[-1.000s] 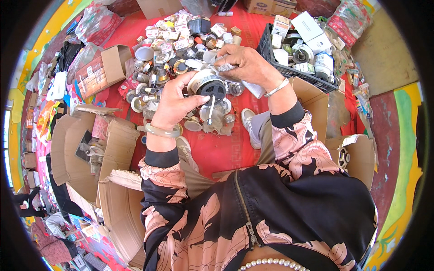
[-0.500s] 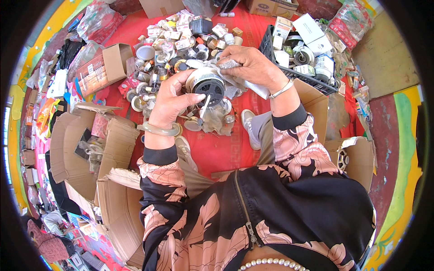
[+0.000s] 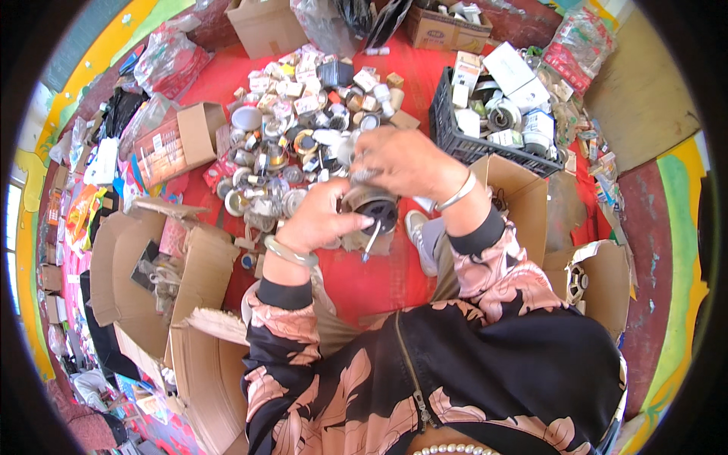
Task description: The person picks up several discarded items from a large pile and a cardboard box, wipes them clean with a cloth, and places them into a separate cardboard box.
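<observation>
My left hand (image 3: 322, 220) grips a round spool (image 3: 378, 214) with a black slotted end, thumb pressed against its face. A thin white strip (image 3: 371, 239) sticks out from that end toward me. Over the spool's far side arches my right hand (image 3: 413, 165), its fingers curled down and closed. Something greyish shows beneath the fingertips, too covered to make out. Just beyond both hands spreads a heap of small boxes, jars and spools (image 3: 296, 136) on the red floor covering (image 3: 379, 280).
A black plastic crate (image 3: 493, 140) full of boxes and reels stands at the far right. Torn cardboard boxes (image 3: 201, 265) are on my left, with another open carton (image 3: 523, 197) by my right arm. My shoe (image 3: 418, 241) is beneath my right forearm.
Both hands and the spool have come lower and slightly right. The spool has tilted, and the right hand has turned over its top. The pale crumpled wrapping is now mostly hidden.
</observation>
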`<action>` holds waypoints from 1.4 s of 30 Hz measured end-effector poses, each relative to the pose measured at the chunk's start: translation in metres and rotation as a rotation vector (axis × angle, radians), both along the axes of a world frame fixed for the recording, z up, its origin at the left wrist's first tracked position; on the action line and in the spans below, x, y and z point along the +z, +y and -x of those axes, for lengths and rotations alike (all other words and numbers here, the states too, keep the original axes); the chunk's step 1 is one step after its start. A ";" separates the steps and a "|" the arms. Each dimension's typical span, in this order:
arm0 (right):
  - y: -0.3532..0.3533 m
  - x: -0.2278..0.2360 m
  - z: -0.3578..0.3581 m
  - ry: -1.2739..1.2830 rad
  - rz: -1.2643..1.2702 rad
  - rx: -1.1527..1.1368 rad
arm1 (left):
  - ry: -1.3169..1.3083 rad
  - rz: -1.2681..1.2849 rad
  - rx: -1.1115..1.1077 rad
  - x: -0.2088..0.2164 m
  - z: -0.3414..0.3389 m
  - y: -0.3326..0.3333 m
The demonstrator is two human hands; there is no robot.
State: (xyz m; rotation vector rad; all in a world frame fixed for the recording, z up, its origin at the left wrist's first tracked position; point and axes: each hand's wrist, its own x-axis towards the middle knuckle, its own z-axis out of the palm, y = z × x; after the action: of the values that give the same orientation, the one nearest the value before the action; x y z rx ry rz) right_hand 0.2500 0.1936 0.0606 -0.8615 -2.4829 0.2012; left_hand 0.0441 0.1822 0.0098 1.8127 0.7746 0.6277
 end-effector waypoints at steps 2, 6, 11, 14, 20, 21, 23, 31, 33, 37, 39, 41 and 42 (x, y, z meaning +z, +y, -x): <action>-0.002 -0.005 0.000 -0.111 0.069 -0.073 | 0.088 0.017 0.022 0.006 -0.005 0.000; 0.006 -0.008 -0.009 -0.099 0.171 -0.189 | -0.107 0.171 0.100 0.025 0.001 0.001; 0.013 -0.012 -0.017 0.028 0.198 -0.109 | -0.244 0.216 0.076 0.024 0.002 0.003; 0.015 -0.009 -0.016 0.123 0.244 0.016 | -0.231 0.185 0.071 0.024 -0.001 0.001; 0.011 -0.018 0.000 -0.030 0.217 -0.030 | 0.058 0.037 0.089 0.023 -0.012 -0.004; 0.010 -0.020 0.001 -0.062 0.185 -0.064 | 0.073 0.025 0.081 0.026 -0.011 -0.002; 0.012 -0.018 -0.004 -0.037 0.212 -0.049 | 0.105 0.013 0.068 0.028 -0.007 -0.001; 0.029 -0.035 -0.001 0.706 0.523 -0.462 | -0.662 0.176 0.370 0.010 0.001 0.021; 0.031 -0.036 0.010 1.046 0.692 -0.437 | -0.854 0.332 0.328 0.011 -0.005 0.018; 0.019 -0.040 0.028 1.300 0.723 -0.416 | -1.028 0.430 0.288 0.001 -0.012 0.017; 0.023 -0.049 0.030 1.187 0.656 -0.457 | -1.007 0.432 0.304 -0.002 -0.016 0.015; 0.024 -0.052 0.027 1.067 0.620 -0.483 | -1.062 0.440 0.288 -0.002 -0.015 0.013; 0.022 -0.046 0.025 0.991 0.535 -0.458 | -1.083 0.426 0.282 -0.003 -0.015 0.013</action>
State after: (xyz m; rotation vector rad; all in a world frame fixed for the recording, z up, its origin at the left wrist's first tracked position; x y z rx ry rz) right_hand 0.2253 0.2155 0.0143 -1.1385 -1.2826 0.9013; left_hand 0.0589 0.1953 0.0065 0.7659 0.3506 1.3410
